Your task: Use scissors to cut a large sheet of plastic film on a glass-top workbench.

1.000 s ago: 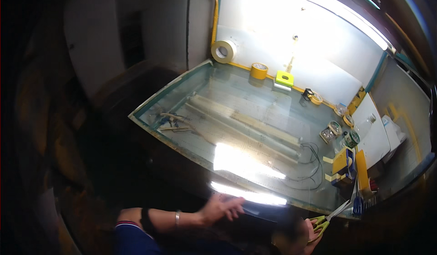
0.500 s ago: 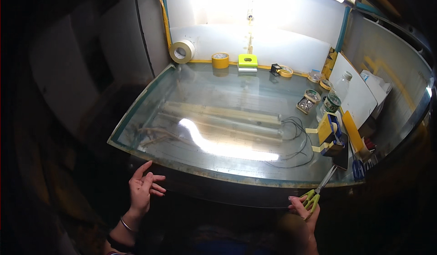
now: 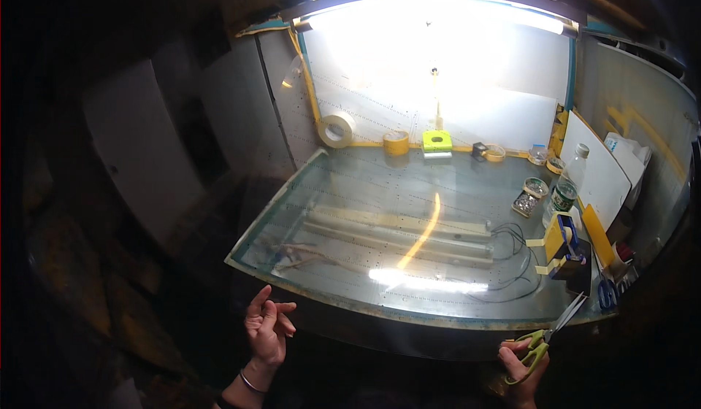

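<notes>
At the table's near left edge is my left hand [image 3: 269, 329], index finger raised, thumb against the other fingers. It seems to pinch a clear sheet [image 3: 422, 240]. Faint dotted rows and a curved orange glare on this sheet cross the view of the wall and table. Beyond the table's near right edge, my right hand [image 3: 522, 372] grips green-handled scissors [image 3: 564, 319]. Their blades point up and to the right, slightly apart. Whether this hand also pinches the sheet, I cannot tell.
Tubes show beneath the glass tabletop [image 3: 380, 179]. Tape rolls [image 3: 337, 129] and a green hole punch [image 3: 437, 140] line the back. At right stand a small tub [image 3: 529, 199], a bottle [image 3: 566, 190], a tape dispenser [image 3: 562, 241] and blue-handled scissors [image 3: 607, 292].
The view has shifted, so table and hands appear farther right and lower. Dotted rows now cross the back wall too, and the glare has changed shape. The scissor blades look a little wider apart.
</notes>
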Motion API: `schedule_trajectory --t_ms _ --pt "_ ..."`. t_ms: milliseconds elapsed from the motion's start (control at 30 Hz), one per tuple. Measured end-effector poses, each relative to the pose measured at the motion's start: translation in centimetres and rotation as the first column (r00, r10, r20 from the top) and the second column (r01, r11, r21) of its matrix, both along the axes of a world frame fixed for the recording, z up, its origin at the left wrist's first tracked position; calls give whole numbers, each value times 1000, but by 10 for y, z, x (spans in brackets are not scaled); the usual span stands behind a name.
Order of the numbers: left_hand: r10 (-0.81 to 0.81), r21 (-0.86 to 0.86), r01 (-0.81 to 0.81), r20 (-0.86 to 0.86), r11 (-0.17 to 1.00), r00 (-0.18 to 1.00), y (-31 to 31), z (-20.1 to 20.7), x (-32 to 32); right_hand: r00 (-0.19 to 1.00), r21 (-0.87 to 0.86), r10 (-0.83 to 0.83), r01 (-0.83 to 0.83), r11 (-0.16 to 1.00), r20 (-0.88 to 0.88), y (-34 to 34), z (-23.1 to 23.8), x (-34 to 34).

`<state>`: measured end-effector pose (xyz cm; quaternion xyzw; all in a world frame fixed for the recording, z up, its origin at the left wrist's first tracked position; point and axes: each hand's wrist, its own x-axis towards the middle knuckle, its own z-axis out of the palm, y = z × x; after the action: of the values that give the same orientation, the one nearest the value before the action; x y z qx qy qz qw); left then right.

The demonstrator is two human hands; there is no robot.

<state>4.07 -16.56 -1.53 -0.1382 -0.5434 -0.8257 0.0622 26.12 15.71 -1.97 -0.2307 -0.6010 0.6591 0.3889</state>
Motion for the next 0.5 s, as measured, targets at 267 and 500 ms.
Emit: schedule_trajectory --t_ms 267,500 --pt "-55 124 55 -2 991 998 -2 -2 3 998 88 -42 38 995 43 1 1 2" --pt "-57 111 58 -16 992 998 -2 0 6 997 185 -26 13 983 68 2 14 9"
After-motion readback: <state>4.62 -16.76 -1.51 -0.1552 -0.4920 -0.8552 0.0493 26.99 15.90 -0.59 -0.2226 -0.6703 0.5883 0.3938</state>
